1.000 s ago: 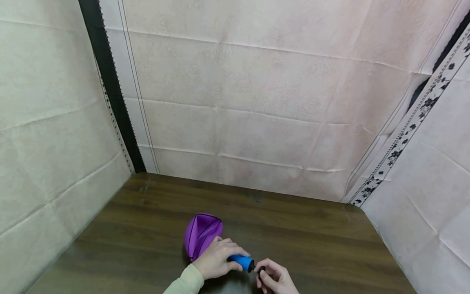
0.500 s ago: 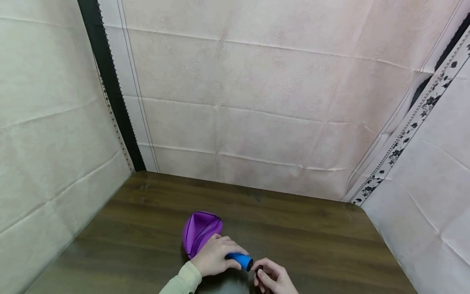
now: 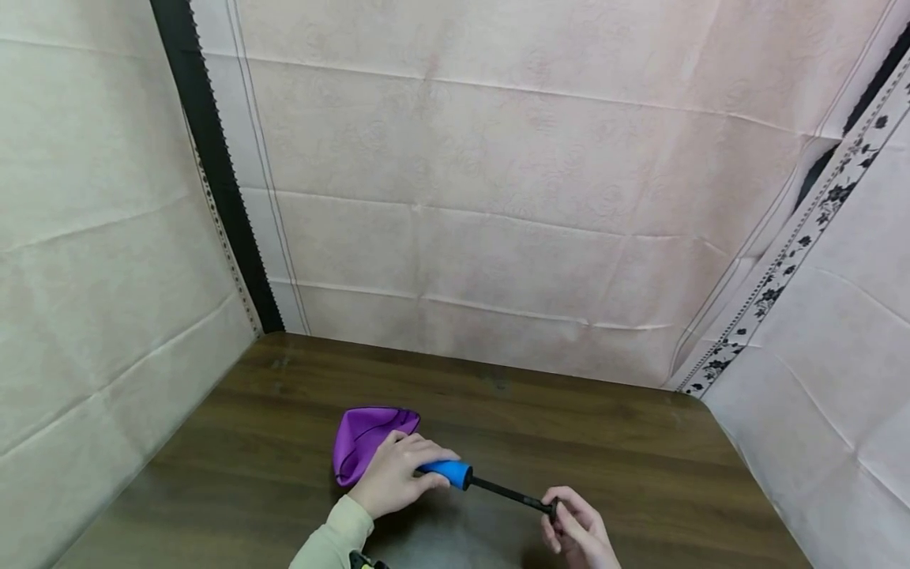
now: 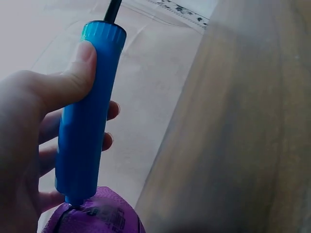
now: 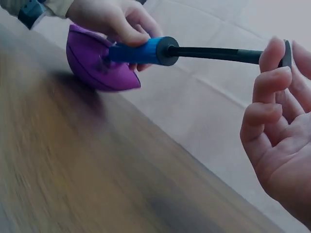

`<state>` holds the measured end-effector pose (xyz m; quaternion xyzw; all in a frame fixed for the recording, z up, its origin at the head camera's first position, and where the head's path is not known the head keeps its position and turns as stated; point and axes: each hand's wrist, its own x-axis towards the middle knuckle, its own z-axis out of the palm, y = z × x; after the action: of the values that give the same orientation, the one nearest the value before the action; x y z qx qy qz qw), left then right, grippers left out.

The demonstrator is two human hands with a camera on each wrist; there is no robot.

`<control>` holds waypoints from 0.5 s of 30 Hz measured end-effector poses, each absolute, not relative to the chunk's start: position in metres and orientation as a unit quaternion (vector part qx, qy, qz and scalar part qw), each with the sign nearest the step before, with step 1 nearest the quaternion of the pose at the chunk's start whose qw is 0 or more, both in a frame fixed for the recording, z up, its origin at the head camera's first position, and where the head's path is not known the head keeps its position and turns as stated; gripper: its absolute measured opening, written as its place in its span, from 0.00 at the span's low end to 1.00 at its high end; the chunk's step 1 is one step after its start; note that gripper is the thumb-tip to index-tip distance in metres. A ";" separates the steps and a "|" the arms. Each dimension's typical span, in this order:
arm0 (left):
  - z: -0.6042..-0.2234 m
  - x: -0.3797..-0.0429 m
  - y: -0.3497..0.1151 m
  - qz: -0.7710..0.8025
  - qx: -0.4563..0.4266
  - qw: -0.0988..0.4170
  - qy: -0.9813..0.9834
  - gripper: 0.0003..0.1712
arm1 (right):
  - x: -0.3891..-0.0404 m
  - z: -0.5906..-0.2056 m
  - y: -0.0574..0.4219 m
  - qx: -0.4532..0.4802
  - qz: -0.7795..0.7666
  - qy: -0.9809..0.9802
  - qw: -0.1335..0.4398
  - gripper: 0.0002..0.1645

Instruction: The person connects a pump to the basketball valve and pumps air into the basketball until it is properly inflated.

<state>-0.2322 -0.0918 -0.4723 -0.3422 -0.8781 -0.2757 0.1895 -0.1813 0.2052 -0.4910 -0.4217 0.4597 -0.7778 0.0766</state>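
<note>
Pump rod drawn out over table (image 3: 640,442) — cloth walls close on three sides.
Left hand (image 3: 387,482) grips blue pump (image 3: 444,472), its tip in the purple ball (image 3: 359,438) at 9 o'clock; right hand (image 3: 576,525) pinches the rod (image 3: 508,494) end. Rod was pushed in before; ball now flatter.

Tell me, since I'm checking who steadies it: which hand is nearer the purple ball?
Left. The left hand grips the blue pump barrel right against the purple ball; the right hand holds the pulled-out rod's far end.
</note>
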 end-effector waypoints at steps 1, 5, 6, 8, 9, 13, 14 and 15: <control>-0.473 -0.232 -0.091 -0.274 -0.343 0.193 -0.877 0.18 | -0.181 -0.491 0.205 -0.418 -0.780 0.459 0.081 0.20; -0.479 -0.231 -0.083 -0.271 -0.342 0.233 -0.869 0.18 | -0.180 -0.493 0.201 -0.400 -0.781 0.469 0.105 0.18; -0.480 -0.231 -0.081 -0.270 -0.347 0.241 -0.865 0.18 | -0.180 -0.493 0.199 -0.397 -0.780 0.469 0.113 0.17; -0.483 -0.230 -0.073 -0.270 -0.364 0.248 -0.856 0.18 | -0.180 -0.494 0.195 -0.393 -0.784 0.463 0.130 0.17; -0.485 -0.229 -0.070 -0.270 -0.374 0.247 -0.852 0.18 | -0.180 -0.494 0.193 -0.386 -0.787 0.462 0.138 0.17; -0.488 -0.224 -0.059 -0.261 -0.397 0.234 -0.848 0.20 | -0.179 -0.499 0.183 -0.344 -0.786 0.488 0.161 0.17; -0.489 -0.223 -0.057 -0.257 -0.398 0.233 -0.849 0.20 | -0.179 -0.500 0.181 -0.330 -0.782 0.500 0.170 0.17; -0.490 -0.222 -0.056 -0.254 -0.399 0.233 -0.850 0.20 | -0.178 -0.501 0.179 -0.315 -0.778 0.513 0.180 0.16</control>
<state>-0.2220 -0.0560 -0.4896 -0.3989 -0.8498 -0.2539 0.2329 -0.1784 0.1792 -0.5014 -0.3151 0.5126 -0.7782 0.1797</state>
